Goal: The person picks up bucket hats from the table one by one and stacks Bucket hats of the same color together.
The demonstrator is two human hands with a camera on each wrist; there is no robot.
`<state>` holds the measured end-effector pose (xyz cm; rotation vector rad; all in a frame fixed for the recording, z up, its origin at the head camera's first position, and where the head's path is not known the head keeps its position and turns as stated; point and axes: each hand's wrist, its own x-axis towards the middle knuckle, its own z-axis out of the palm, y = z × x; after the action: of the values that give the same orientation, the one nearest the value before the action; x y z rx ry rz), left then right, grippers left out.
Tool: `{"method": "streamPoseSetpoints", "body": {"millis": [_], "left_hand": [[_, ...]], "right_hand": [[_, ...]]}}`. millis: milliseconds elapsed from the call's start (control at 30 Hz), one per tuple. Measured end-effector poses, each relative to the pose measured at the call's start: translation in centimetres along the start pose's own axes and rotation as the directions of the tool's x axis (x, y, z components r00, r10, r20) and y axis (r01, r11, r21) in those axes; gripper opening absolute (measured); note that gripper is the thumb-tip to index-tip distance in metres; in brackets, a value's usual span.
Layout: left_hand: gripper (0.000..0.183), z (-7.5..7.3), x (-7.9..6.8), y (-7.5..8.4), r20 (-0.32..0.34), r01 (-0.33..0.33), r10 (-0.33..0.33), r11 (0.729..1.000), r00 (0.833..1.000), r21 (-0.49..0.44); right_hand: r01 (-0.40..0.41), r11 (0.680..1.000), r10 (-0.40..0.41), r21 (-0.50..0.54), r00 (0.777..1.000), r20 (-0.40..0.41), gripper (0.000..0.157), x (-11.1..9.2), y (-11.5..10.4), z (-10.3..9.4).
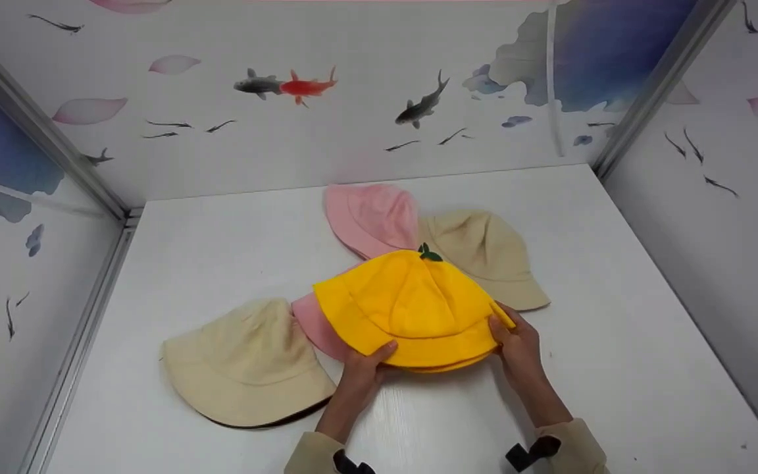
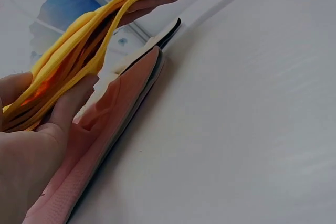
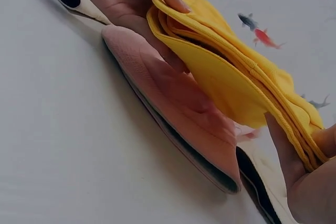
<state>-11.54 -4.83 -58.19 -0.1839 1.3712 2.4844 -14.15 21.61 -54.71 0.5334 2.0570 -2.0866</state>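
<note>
Both hands hold a yellow bucket hat (image 1: 412,309) with a small green leaf (image 1: 428,253) on its crown. My left hand (image 1: 362,370) pinches the brim at its lower left, thumb on top. At the right end, my right hand (image 1: 518,342) grips the brim between thumb and fingers. In the right wrist view, several layers of yellow brim (image 3: 252,74) lie folded together between the hands. Under the yellow hat a pink hat (image 3: 173,103) lies flattened on the table, mostly covered in the head view.
A beige hat (image 1: 247,368) lies left of my left hand on the white table (image 1: 221,257). Behind the yellow hat are another pink hat (image 1: 379,217) and another beige hat (image 1: 484,257). Printed panels with fish (image 1: 306,87) wall the table at back and sides.
</note>
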Motion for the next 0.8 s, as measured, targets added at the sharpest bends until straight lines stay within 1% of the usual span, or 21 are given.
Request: {"method": "streamPoseSetpoints", "body": {"millis": [100,233,367,467,567,633,733,800], "left_hand": [[0.056,0.0,-0.1,-0.2,0.012,0.003,-0.003,1.0,1.0,0.003],[0.055,0.0,-0.2,-0.3,-0.002,-0.033,0.033,0.999,0.999,-0.002],[0.051,0.1,-0.2,-0.2,-0.05,-0.043,0.043,0.999,0.998,0.004],[0.051,0.2,-0.2,0.1,-0.105,-0.047,0.047,0.999,0.993,0.005],[0.053,0.2,0.0,0.6,-0.147,-0.065,0.065,0.998,0.987,0.004],[0.053,0.2,0.0,0.9,-0.166,-0.073,0.071,0.997,0.984,-0.005],[0.051,-0.1,0.1,1.4,-0.177,-0.08,0.077,0.997,0.981,-0.007],[0.053,-0.3,0.2,1.7,-0.178,-0.11,0.106,0.994,0.978,-0.013]], "right_hand": [[0.01,1.0,-0.01,-0.002,1.0,-0.006,0.045,0.0,-0.2,0.1],[0.024,0.999,-0.024,-0.029,1.0,-0.004,0.046,0.0,-0.4,0.3],[0.019,0.997,-0.018,-0.077,1.0,0.004,0.051,0.1,-0.3,0.3],[0.014,0.996,-0.013,-0.088,1.0,0.014,0.055,0.2,-0.1,0.4],[0.014,0.997,-0.012,-0.079,1.0,0.023,0.059,0.3,0.0,0.5],[0.017,0.997,-0.015,-0.079,0.999,0.029,0.062,0.3,0.1,0.7],[0.025,0.997,-0.022,-0.073,0.999,0.04,0.064,0.3,0.1,1.0],[0.031,0.997,-0.028,-0.068,0.999,0.045,0.063,0.2,0.1,1.2]]}}
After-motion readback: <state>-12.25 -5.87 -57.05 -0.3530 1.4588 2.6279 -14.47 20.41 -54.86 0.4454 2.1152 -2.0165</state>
